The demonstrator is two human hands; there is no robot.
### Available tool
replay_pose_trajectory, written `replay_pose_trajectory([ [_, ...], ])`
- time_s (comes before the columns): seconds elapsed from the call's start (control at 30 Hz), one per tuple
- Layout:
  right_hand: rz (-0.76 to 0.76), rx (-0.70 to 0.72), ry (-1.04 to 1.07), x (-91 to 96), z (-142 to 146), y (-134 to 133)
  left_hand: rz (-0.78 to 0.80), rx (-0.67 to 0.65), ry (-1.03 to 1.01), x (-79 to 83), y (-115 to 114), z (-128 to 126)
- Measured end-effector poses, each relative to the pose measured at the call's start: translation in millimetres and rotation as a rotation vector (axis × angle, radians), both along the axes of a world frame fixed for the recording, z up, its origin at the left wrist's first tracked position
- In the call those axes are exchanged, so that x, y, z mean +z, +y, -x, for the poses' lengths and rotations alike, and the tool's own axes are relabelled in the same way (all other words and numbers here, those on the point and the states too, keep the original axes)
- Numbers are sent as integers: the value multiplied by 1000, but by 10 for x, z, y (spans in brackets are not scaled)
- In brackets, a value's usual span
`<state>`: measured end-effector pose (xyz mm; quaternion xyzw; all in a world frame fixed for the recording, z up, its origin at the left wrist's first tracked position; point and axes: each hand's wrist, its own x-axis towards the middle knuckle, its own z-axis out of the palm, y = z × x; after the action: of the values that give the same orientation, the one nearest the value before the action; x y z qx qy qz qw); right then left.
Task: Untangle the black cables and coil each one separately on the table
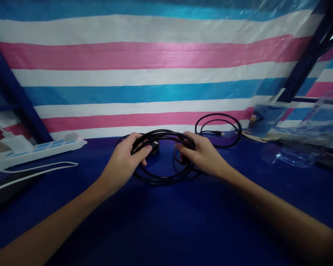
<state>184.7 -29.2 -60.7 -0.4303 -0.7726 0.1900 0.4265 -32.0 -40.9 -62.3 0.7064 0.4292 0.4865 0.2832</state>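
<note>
A black cable point(164, 181) is wound into several loops above the blue table. My left hand point(130, 153) is closed round the left side of the coil, its thumb lying across the strands. On the opposite side my right hand point(201, 149) grips the loops, with its fingertips partly hidden behind them. A dark plug end point(154, 147) shows just beside my left fingers. Behind my right hand, a looser loop of black cable point(240, 129) with a small connector point(218, 133) rests on the tabletop.
A white power strip point(52, 147) with a plugged-in charger point(16, 143) lies at the left, near a white cord point(58, 168). At the back right stand a printed cup point(266, 118) and clear plastic items point(296, 151). A striped sheet point(155, 55) hangs behind the blue table point(161, 221).
</note>
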Motion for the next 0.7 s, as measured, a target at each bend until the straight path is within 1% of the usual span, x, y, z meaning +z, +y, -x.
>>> replay_pose_trajectory([
  [0.03, 44, 36, 68, -64, -1, 3, 5, -14, -14, -45, 18, 14],
  [0.1, 145, 108, 180, -115, -1, -1, 40, -47, -50, -103, 68, 48],
  [0.2, 251, 193, 242, -74, -33, 0, 151, -120, -116, -135, 138, 100],
  [0.3, 295, 235, 259, -30, -107, 21, 242, -266, -193, -155, 170, 143],
  [0.33, 303, 248, 259, -29, -132, 31, 273, -334, -193, -168, 180, 158],
  [0.4, 315, 280, 260, -43, -168, 48, 341, -442, -130, -204, 212, 192],
  [0.47, 345, 325, 245, -72, -178, 61, 395, -487, -24, -245, 260, 228],
  [0.53, 406, 362, 216, -106, -171, 72, 419, -464, 54, -272, 302, 250],
  [0.57, 438, 375, 200, -122, -165, 77, 422, -442, 62, -275, 312, 250],
  [0.63, 471, 388, 209, -147, -157, 85, 386, -377, -12, -256, 299, 221],
  [0.7, 449, 384, 269, -156, -151, 82, 301, -291, -166, -208, 242, 162],
])
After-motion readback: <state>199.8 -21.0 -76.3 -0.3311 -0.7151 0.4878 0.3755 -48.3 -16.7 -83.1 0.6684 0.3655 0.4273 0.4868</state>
